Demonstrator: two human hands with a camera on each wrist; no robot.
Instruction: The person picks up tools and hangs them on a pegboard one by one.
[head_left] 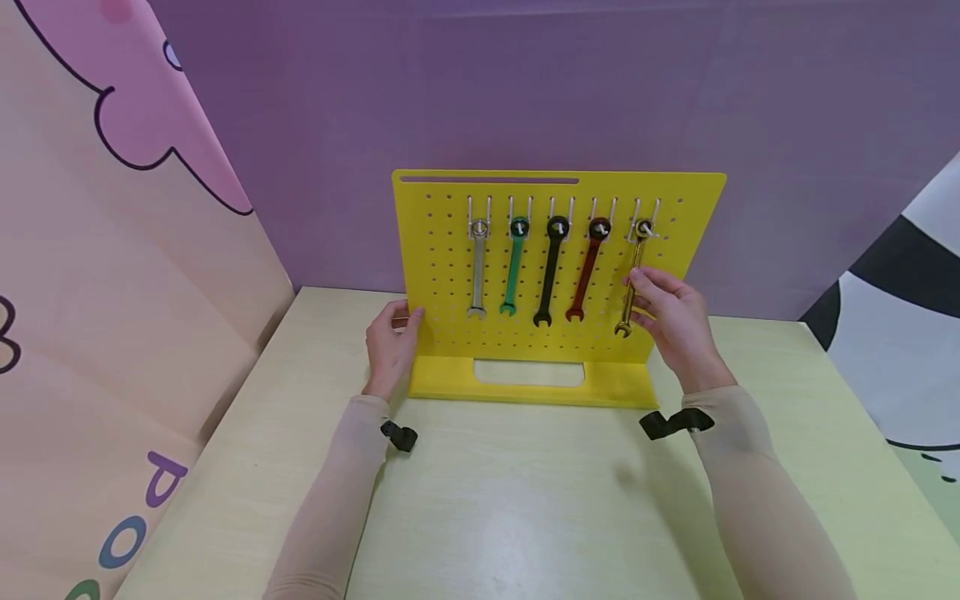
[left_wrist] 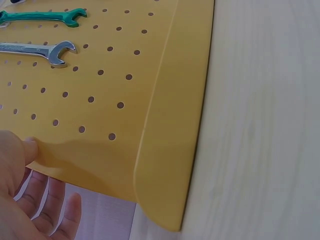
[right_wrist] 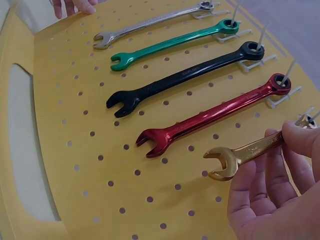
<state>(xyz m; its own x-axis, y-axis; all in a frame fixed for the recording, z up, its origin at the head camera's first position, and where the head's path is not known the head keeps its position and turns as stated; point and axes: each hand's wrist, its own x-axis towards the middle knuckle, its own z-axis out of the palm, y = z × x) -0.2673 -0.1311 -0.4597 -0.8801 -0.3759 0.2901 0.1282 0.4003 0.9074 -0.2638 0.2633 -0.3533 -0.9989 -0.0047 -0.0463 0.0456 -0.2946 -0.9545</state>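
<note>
A yellow pegboard [head_left: 450, 275] stands upright on its foot, with wrenches hanging on white hooks. My right hand [head_left: 671, 321] pinches a gold combination wrench [right_wrist: 255, 149] by its shaft, thumb in front and fingers behind. The ring end of that wrench is at the rightmost hook [head_left: 651, 232], its open jaw pointing down. My left hand [head_left: 392, 346] holds the board's left edge, thumb [left_wrist: 31, 150] on the front face and fingers behind. Left of the gold wrench hang a red wrench [right_wrist: 210, 117], a black wrench [right_wrist: 185, 80], a green wrench [right_wrist: 172, 44] and a silver wrench [right_wrist: 155, 22].
The board's foot [head_left: 442, 379] has a long cut-out and rests on a pale wooden table [head_left: 510, 500]. Behind the table hangs a purple backdrop [head_left: 525, 92]. A printed cloth [head_left: 150, 275] borders the left side. Dark straps [head_left: 675, 423] cross both wrists.
</note>
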